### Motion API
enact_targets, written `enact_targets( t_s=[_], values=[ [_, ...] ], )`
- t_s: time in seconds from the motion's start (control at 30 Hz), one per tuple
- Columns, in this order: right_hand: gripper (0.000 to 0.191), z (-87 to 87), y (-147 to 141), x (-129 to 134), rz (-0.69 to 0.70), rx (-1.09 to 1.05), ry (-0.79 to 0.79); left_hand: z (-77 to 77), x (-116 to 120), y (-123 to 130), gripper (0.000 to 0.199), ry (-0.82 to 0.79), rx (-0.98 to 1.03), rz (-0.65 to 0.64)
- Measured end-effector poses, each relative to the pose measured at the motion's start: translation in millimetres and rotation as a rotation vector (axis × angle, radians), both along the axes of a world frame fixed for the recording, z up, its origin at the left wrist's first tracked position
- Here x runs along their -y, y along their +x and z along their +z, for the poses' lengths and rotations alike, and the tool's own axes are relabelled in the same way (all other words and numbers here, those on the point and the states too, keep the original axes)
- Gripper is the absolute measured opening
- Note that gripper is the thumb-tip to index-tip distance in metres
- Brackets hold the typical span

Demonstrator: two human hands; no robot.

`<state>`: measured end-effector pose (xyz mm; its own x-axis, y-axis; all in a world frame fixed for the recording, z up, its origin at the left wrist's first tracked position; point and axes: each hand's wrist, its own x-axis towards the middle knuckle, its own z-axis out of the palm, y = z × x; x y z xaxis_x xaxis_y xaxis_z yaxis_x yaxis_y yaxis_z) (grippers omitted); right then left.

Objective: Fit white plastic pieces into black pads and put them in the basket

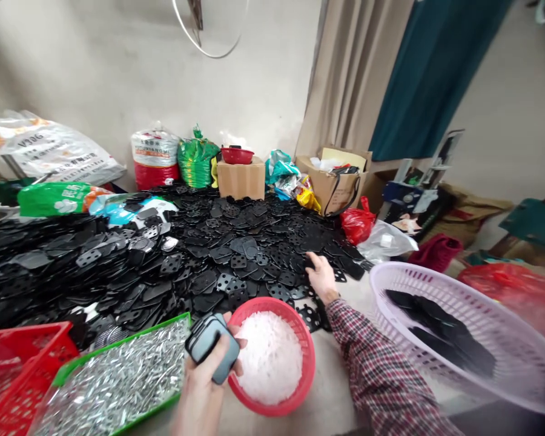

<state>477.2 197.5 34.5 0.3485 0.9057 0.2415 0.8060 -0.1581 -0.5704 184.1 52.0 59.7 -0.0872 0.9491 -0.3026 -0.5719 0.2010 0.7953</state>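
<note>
My left hand (215, 354) is wrapped around a small stack of flat, rounded grey-black plates (212, 345), held beside the red bowl's left rim. That red plastic bowl (309, 357) contains small whitish pieces (270, 357), too fine to make out singly. My right hand (322, 277) reaches to the right edge of a wide heap of black plates (243, 245), many with round holes. Its thumb and fingers are curled at a black plate (309, 263), partly hidden by the hand.
A green-rimmed tray (152, 407) of shiny metal pieces lies left of the bowl, beside a red crate (27, 339). On the right, a lilac basket (376, 284) holds black pieces. Sacks (155, 157), a cardboard box (240, 180) and bags line the wall behind.
</note>
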Motion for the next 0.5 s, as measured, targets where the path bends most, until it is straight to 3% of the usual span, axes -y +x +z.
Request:
enact_targets(
  t_s=[0.1,0.2,0.27,0.37,0.5],
  values=[
    [0.055,25.8,-25.3,21.1,0.106,-0.153,0.137,-3.3,2.7,5.0,0.053,0.063,-0.063,-0.017],
    [0.048,42.4,-71.3,66.2,0.433,-0.482,0.278,-1.0,6.5,16.5,0.047,0.097,-0.173,0.005],
    [0.041,44.6,-103.5,99.0,0.544,-0.429,0.346,5.5,11.0,24.1,0.042,0.104,-0.197,0.004],
    [0.043,40.9,-137.7,135.7,0.566,-0.233,0.353,17.6,20.1,28.7,0.036,0.124,-0.164,-0.051],
    [0.043,39.0,-149.4,158.7,0.635,-0.371,0.272,21.2,30.7,25.1,0.035,0.161,-0.174,-0.064]
  ],
)
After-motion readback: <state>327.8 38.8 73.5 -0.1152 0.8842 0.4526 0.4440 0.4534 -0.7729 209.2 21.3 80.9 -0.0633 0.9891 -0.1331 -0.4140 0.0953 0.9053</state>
